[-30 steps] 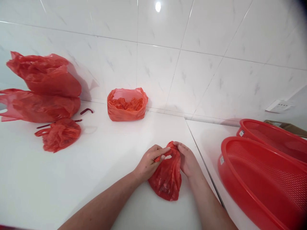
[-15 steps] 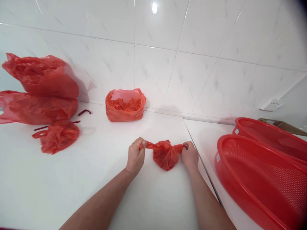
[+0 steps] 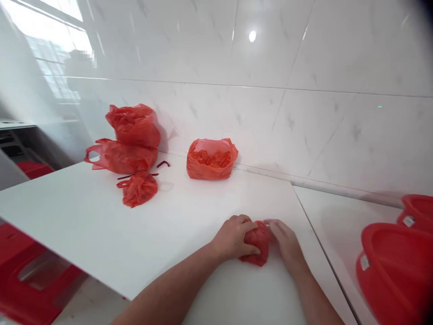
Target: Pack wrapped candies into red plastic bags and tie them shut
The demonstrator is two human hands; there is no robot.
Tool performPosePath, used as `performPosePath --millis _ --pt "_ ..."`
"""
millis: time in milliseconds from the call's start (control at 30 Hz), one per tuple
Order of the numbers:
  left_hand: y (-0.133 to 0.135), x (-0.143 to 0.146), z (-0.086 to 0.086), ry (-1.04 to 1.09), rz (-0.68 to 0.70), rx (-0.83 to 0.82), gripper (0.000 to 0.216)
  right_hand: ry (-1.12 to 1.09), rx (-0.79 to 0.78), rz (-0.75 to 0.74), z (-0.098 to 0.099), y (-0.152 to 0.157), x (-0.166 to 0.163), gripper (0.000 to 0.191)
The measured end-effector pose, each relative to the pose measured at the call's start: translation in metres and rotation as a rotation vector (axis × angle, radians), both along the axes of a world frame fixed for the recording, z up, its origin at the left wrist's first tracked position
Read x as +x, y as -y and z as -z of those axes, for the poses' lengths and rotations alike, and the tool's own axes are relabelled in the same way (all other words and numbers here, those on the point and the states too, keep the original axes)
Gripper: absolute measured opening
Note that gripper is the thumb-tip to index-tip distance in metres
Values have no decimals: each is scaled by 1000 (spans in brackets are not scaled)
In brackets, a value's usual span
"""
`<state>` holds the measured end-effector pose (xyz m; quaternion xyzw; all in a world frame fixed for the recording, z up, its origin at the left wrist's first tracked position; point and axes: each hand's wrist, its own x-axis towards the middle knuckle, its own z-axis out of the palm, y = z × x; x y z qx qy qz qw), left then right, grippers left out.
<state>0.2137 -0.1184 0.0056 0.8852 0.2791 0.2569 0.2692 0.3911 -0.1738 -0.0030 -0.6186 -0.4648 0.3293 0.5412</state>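
A small bundled red plastic bag (image 3: pixel 260 241) rests on the white table (image 3: pixel 189 216) in front of me. My left hand (image 3: pixel 236 237) grips it from the left, its thumb low on the near side and its fingers over the top. At the bag's right side is my right hand (image 3: pixel 286 241), fingers stretched out, slightly blurred, with the fingertips by its upper right edge. Whether those fingertips touch the plastic I cannot tell. The bag's left part is hidden under my left hand, and its tied ends do not show.
Against the tiled wall stands an open red bag (image 3: pixel 211 171) with crumpled red plastic inside. At left are stacked red bags (image 3: pixel 137 131), a smaller bundled bag (image 3: pixel 139 192) and dark red strips (image 3: pixel 163 164). Red baskets (image 3: pixel 382 257) stand right; a red stool (image 3: pixel 20 271) is lower left.
Both hands have let go of the stretched bag ends. The left hand has closed over the bag body, and the right hand's fingers have straightened beside it. The view has swung left.
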Motion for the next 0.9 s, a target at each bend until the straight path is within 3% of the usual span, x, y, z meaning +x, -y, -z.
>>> performPosePath --millis 67,133,267,333,400,467,533,633,700,767,900 --pt "-6 -13 -6 11 -80 19 35 -35 -34 105 0 0 5 36" --pt "-15 -37 -11 48 -187 61 23 -37 -77 124 0 0 8 37" --pt "-38 -106 -22 49 -469 143 21 97 -167 88 0 -2 4 36" --pt "-51 -137 -29 10 -675 201 21 153 -196 75 0 -3 0 35" --pt "-62 -156 -39 1 -918 347 29 195 -212 58 2 -6 -3 34" --pt "-71 -160 -51 -1 -1056 511 39 230 -225 53 5 -8 -5 33" --pt "-79 -151 -66 2 -1009 631 41 255 -224 55 7 -9 -6 32" --pt "-98 -124 -91 63 -747 655 34 267 -218 48 9 -10 -6 28" --pt "-119 -106 -106 172 -591 505 30 261 -218 40 9 -10 -5 27" --pt "-144 -90 -116 297 -483 249 26 258 -217 37 9 -10 -3 27" --pt "-188 -68 -122 392 -430 21 20 270 -205 20 10 -11 -1 26"
